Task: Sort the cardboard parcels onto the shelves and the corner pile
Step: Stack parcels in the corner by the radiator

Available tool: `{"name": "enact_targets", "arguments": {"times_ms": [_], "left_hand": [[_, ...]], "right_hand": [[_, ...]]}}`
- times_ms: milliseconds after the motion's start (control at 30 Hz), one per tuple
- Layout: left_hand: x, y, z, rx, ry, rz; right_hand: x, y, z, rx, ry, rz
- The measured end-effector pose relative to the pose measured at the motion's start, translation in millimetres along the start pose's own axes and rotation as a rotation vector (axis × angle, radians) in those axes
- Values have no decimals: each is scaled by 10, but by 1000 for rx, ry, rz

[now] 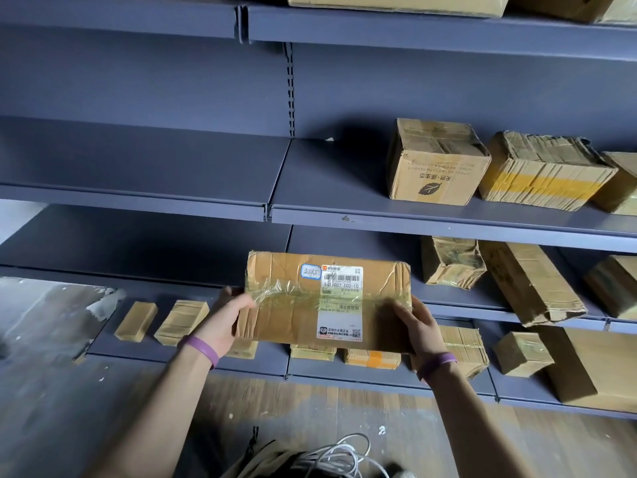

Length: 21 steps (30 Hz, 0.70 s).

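Note:
I hold a flat cardboard parcel (293, 312) with a white shipping label and clear tape in front of the grey shelves. My left hand (225, 319) grips its left end, thumb on top. My right hand (418, 326) grips its lower right corner. Both wrists wear purple bands. The parcel hovers in front of the second-lowest shelf (465, 307). The middle shelf (310, 188) carries a leaf-printed box (434, 163) and a taped box (544, 170) on its right half.
Small taped parcels (136, 320) line the bottom shelf (144, 350), with bigger boxes (593, 367) at its right. Crumpled boxes (451, 262) stand on the second-lowest shelf to the right. A top shelf holds more boxes (396, 3). White cables (341, 455) lie on the wooden floor.

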<state>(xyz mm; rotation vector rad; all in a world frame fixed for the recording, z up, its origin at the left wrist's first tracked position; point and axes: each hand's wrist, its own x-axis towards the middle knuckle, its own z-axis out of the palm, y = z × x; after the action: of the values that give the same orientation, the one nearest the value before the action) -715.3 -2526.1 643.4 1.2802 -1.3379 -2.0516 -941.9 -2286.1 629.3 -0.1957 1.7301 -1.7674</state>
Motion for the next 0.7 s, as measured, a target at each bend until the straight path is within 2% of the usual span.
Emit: {"name": "enact_targets", "arguments": {"times_ms": [100, 200, 433, 700], "left_hand": [[81, -28, 43, 21, -2, -59], [90, -23, 138, 44, -8, -44], [103, -15, 585, 120, -30, -42], [330, -111, 1602, 296, -249, -87]], "right_hand": [[-65, -41, -17, -1, 1, -22], [-126, -64, -70, 8, 35, -32], [-232, -80, -367, 46, 216, -42], [-496, -191, -1201, 98, 503, -87]]}}
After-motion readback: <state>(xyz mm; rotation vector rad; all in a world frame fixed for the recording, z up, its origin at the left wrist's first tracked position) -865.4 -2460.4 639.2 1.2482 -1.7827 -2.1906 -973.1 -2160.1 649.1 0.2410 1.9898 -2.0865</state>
